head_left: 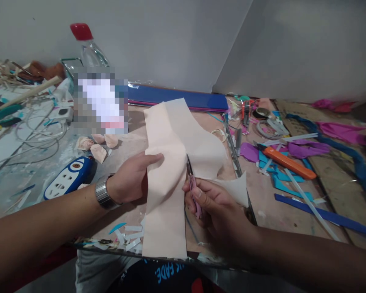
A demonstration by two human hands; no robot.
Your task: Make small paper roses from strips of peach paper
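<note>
A long peach sheet [164,215], paper or thin foam, lies bent on the work board and hangs slightly over its front edge. My left hand [132,176] grips its left side, thumb on top and the other fingers hidden underneath. My right hand [215,201] is closed around pink-handled scissors [192,183]. Their dark blades point away from me and touch the sheet along a cut line; they look nearly closed. Right of the blades, a paler part of the sheet [198,148] with a curved edge spreads out and curls toward my right wrist.
Left are a blue-and-white power strip [67,177], peach petal-like pieces [99,151] and a red-capped bottle [93,53], partly pixelated. Blue sheets [177,97] lie along the wall. An orange utility knife [288,162] rests among coloured scraps at right. White strips [133,235] litter the front edge.
</note>
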